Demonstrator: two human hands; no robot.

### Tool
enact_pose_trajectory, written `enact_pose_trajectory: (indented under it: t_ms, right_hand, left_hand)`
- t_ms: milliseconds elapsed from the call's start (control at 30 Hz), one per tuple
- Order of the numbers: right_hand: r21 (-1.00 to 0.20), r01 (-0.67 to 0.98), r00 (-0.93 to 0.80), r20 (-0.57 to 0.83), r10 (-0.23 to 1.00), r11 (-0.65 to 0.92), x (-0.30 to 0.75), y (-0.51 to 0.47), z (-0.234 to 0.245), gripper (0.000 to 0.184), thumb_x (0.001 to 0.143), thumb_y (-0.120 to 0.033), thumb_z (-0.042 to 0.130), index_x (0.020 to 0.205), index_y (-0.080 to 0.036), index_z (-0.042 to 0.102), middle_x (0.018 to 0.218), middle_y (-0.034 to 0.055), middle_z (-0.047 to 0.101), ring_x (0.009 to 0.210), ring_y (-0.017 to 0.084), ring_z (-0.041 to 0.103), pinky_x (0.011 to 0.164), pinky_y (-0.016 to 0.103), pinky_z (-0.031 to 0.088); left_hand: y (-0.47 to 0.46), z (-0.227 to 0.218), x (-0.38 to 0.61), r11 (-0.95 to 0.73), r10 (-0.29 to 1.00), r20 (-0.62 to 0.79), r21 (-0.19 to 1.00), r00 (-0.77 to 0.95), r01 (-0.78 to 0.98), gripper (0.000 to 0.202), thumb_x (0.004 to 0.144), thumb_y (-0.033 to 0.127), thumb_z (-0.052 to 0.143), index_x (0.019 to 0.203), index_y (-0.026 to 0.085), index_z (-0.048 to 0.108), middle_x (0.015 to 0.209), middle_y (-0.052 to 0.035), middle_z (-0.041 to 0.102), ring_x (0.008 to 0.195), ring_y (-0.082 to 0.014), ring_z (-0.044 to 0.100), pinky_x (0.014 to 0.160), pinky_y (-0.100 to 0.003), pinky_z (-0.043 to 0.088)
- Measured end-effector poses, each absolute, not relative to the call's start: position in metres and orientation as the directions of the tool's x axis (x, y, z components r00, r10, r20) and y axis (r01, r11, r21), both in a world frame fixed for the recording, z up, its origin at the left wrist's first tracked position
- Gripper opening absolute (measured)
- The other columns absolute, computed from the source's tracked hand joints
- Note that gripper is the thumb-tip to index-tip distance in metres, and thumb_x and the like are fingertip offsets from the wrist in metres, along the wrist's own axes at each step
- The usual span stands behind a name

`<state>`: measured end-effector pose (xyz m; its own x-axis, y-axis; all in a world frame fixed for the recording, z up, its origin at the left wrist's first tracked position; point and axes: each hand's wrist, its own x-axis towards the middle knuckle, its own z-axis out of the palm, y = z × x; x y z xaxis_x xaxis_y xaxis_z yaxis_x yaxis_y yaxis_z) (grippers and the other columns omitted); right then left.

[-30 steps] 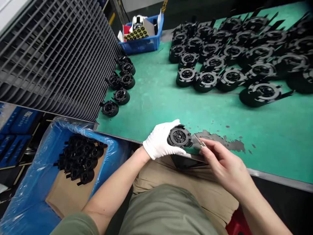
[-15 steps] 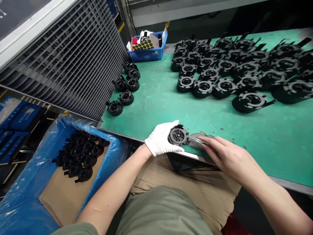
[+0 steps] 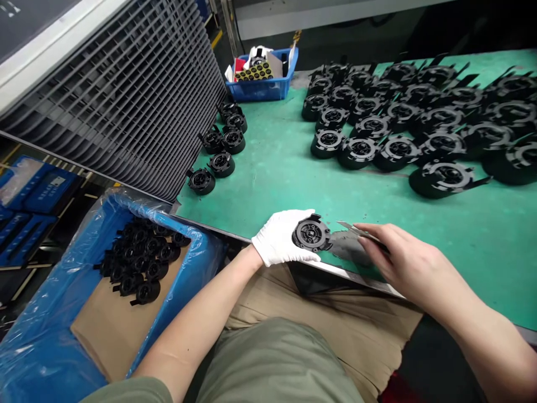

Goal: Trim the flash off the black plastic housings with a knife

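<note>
My left hand (image 3: pixel 277 238), in a white glove, is wrapped round a round black plastic part (image 3: pixel 311 234) at the front edge of the green bench. The part's ribbed circular face points up towards me. My bare right hand (image 3: pixel 396 249) pinches a thin craft knife (image 3: pixel 350 227), its pointed blade aimed left at the part. A small gap separates the blade tip from the part's rim. Beneath the knife, a patch of dark grey shavings (image 3: pixel 350 249) lies on the green bench top (image 3: pixel 272 184).
Rows of similar black parts (image 3: pixel 361 150) stand at the back right, and several more (image 3: pixel 221 162) beside the stacked grey trays (image 3: pixel 138 95). A blue bin (image 3: pixel 262 89) holds odds and ends. At lower left, a plastic-lined blue crate (image 3: pixel 168 313) contains black parts on cardboard.
My right hand has drawn the knife back to the right, so its blade now shows apart from the part. My left hand keeps its hold. The view has shifted slightly.
</note>
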<state>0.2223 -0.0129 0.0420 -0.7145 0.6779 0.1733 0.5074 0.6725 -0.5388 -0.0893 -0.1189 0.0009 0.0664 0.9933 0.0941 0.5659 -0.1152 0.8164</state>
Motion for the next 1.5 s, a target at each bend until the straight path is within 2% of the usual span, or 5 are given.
enact_pose_trajectory:
  t_ms: [333,700,967,1233,1500]
  right_hand:
    - [-0.893,0.409,-0.591,-0.104,0.8,0.187,0.186,-0.056,0.039,0.052,0.106,-0.078,0.074,0.119,-0.029,0.082,0.102,0.006,0.085,0.087,0.024,0.074,0.077,0.037,0.061]
    - [-0.891,0.062,-0.543,-0.407,0.734,-0.449,0.175,-0.079,0.064,0.074,0.094,-0.089,0.081,0.075,-0.028,0.043,0.062,-0.0096,0.032,0.049,0.007,0.021,0.043,0.024,0.019]
    - [-0.876,-0.032,-0.522,-0.396,0.755,-0.482,0.181,-0.086,0.069,0.074,0.092,-0.085,0.088,0.076,-0.027,0.046,0.063,-0.0082,0.036,0.052,0.006,0.024,0.045,0.024,0.022]
    - [-0.911,-0.015,-0.488,-0.353,0.799,-0.411,0.188,-0.092,0.072,0.065,0.091,-0.083,0.091,0.084,-0.025,0.062,0.064,-0.0061,0.042,0.056,0.009,0.033,0.049,0.026,0.029]
    - [-0.923,-0.055,-0.427,-0.322,0.845,-0.38,0.19,-0.108,0.067,0.057,0.092,-0.079,0.092,0.104,-0.028,0.069,0.07,-0.0066,0.047,0.055,0.01,0.036,0.048,0.027,0.032]
  left_hand:
    - [-0.122,0.014,-0.085,0.021,1.0,-0.025,0.907,0.003,0.421,0.13,0.06,0.083,0.112,0.166,0.019,0.071,0.168,-0.0237,0.075,0.159,-0.0486,0.073,0.141,-0.067,0.055]
    - [-0.156,0.04,-0.039,0.068,0.99,-0.051,0.989,-0.133,0.128,0.092,0.118,0.088,0.041,0.158,0.012,0.072,0.149,-0.0227,0.086,0.142,-0.0354,0.083,0.138,-0.061,0.06]
    - [-0.159,0.053,-0.04,0.111,0.991,-0.1,0.986,-0.093,0.122,0.077,0.119,0.082,0.05,0.155,0.019,0.075,0.158,-0.0171,0.083,0.152,-0.0353,0.079,0.142,-0.062,0.056]
    - [-0.166,0.065,-0.034,0.19,0.981,-0.191,0.98,0.011,0.063,0.116,0.076,0.067,0.112,0.17,0.022,0.06,0.17,-0.0197,0.074,0.157,-0.0454,0.074,0.137,-0.068,0.061]
    - [-0.182,0.054,-0.032,-0.095,0.991,0.124,0.897,-0.041,0.431,0.147,0.077,0.075,0.109,0.188,0.023,0.029,0.176,-0.0261,0.063,0.166,-0.0446,0.066,0.146,-0.068,0.051]
